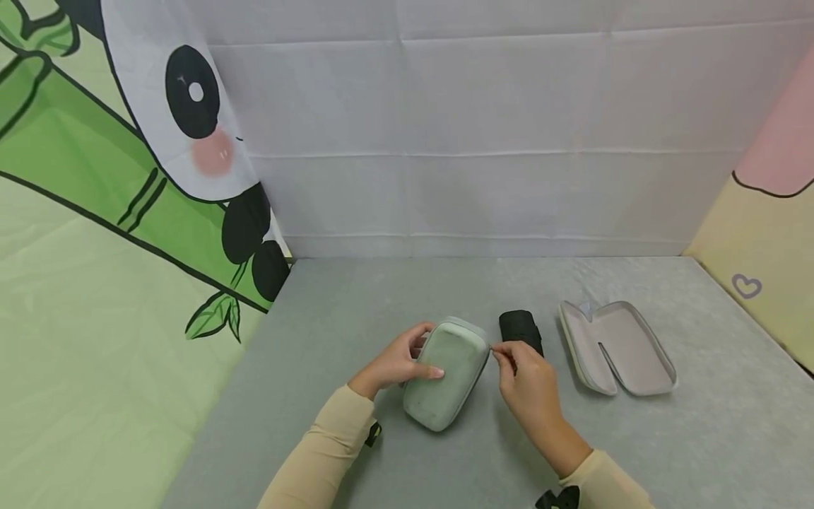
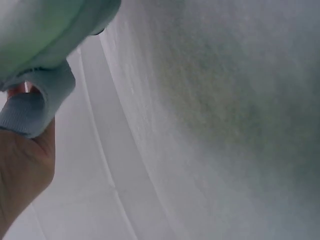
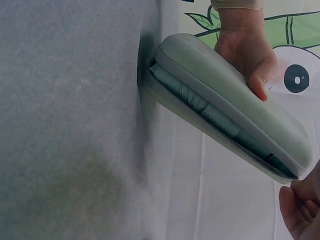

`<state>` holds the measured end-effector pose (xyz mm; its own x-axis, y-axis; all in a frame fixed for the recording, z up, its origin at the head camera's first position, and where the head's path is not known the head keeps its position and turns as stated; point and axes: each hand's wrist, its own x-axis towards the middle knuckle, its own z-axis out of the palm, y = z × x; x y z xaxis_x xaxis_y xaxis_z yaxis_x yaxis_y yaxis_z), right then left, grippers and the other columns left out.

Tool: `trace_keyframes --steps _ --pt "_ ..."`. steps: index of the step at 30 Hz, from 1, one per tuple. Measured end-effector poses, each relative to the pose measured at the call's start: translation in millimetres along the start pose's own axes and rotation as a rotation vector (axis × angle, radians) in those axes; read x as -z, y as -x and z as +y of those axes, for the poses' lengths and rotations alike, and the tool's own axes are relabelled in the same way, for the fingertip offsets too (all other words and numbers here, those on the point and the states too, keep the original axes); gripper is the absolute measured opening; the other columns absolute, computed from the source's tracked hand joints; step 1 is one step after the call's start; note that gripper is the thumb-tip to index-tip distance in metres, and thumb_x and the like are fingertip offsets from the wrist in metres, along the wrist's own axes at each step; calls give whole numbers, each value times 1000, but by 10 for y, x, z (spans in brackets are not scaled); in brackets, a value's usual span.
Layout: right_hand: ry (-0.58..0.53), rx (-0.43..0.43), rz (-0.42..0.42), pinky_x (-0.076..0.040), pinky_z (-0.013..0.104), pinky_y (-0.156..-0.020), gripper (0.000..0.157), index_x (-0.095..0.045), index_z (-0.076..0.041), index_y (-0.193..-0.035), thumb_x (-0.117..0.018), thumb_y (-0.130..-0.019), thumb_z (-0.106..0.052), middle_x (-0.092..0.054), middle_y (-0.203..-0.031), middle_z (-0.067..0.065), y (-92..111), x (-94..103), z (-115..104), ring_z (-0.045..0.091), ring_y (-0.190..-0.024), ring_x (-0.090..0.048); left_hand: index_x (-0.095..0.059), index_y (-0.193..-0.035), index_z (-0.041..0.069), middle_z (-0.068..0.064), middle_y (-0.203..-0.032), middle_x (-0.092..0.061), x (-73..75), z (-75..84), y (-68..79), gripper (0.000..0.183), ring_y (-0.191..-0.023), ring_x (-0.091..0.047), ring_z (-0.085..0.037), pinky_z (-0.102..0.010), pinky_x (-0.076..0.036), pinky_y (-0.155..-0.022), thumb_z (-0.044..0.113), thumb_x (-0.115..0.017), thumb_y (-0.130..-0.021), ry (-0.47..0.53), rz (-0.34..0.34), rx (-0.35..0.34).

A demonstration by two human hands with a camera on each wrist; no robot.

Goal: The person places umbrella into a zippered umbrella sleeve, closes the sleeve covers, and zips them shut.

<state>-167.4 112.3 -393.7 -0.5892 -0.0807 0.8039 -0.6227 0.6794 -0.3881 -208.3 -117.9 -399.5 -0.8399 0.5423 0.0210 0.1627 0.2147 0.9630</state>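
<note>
A pale green zip case [image 1: 445, 375] is held tilted over the table by my left hand [image 1: 400, 362], thumb across its front and fingers behind. At its upper right corner my right hand [image 1: 531, 378] pinches the zipper pull, which the fingertips mostly hide. In the right wrist view the case's long side gapes along the zip, and folded teal fabric [image 3: 200, 105] shows inside. A grey strap loop [image 2: 57, 92] stands out from the case beside my left hand in the left wrist view.
Just behind my right hand lies a black rolled bundle [image 1: 520, 329]. Further right an opened pale case [image 1: 636, 346] with a light grey inside lies on the grey table [image 1: 356, 297]. A white cloth backdrop [image 1: 477, 141] rises along the table's far edge.
</note>
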Motion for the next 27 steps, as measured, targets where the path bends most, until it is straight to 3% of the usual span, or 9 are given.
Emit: trace_keyframes --steps 5,9,12,18,27 --pt "-16 -15 6 -45 31 -49 16 -64 0 -78 -73 -70 11 -59 -71 6 -24 -10 40 15 -58 -54 -40 -132 5 -12 -107 -59 36 8 2 60 -91 -61 -24 -38 -51 -73 3 -70 -80 115 -95 39" --pt "-7 -26 -4 -46 32 -50 16 -64 -2 -77 -73 -71 9 -60 -72 6 -43 -10 85 16 -59 -54 -37 -132 5 -11 -105 -60 61 3 9 63 -90 -62 -23 -33 -49 -65 2 -70 -79 187 -151 78" --pt "-2 -35 -16 -45 32 -50 16 -64 -3 -78 -74 -71 8 -61 -72 5 -42 -12 107 15 -59 -55 -37 -132 9 -11 -103 -61 67 -15 11 63 -88 -63 -23 -31 -47 -60 2 -71 -79 201 -138 98" --pt "-2 -33 -33 -46 30 -49 16 -65 -3 -79 -75 -71 7 -62 -73 4 -7 -30 91 15 -59 -55 -38 -135 11 -10 -104 -61 72 -62 13 62 -88 -62 -23 -37 -51 -68 0 -68 -81 193 -67 115" --pt "-22 -30 -42 -45 28 -50 18 -64 -3 -78 -75 -69 9 -61 -72 4 66 -70 51 13 -59 -54 -36 -136 6 -14 -107 -60 63 -130 14 59 -90 -62 -25 -41 -50 -73 -1 -64 -84 187 -52 94"
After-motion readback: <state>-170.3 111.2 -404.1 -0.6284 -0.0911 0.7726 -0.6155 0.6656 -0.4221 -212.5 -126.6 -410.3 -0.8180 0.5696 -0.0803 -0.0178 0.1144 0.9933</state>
